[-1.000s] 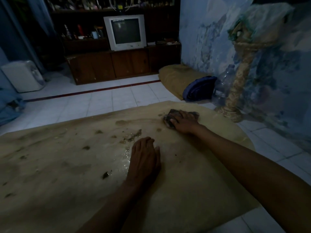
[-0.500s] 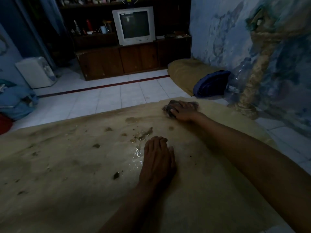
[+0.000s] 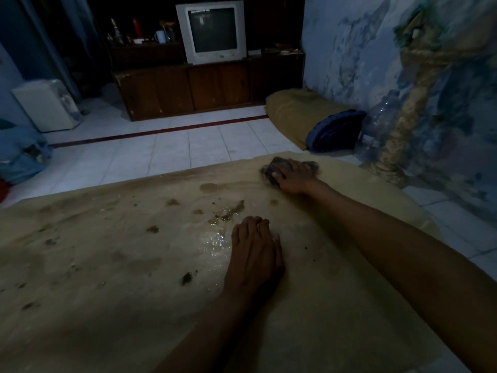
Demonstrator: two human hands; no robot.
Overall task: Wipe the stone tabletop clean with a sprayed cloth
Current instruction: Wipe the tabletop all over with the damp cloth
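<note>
- The lower two thirds of the frame are filled by a tan stone table, streaked with dirt and dotted with dark spots.
- A dark, crumpled cloth is seen at the far edge of the table, right of centre in the frame.
- The cloth is pressed flat onto the table by the right hand; the fingers are laid over the cloth and slightly bent, with the thumb at its near side. Parts of the cloth show to the left and right of the hand.
- The left hand is rested palm down on the table at the centre of the frame, with its fingers straight and close together; nothing is held by it.
- A wet, shiny patch is seen just left of the left hand's fingers, and a smear of brown grime lies just beyond them.
- The two hands are kept well apart, the grime lying between them.
- A white CRT television is set on a dark wooden cabinet at the top centre of the frame.
- A white appliance is stood on the tiled floor at the upper left.
- A tan cushion and a blue bundle are placed by the wall at the upper right, next to a clear plastic bottle.
</note>
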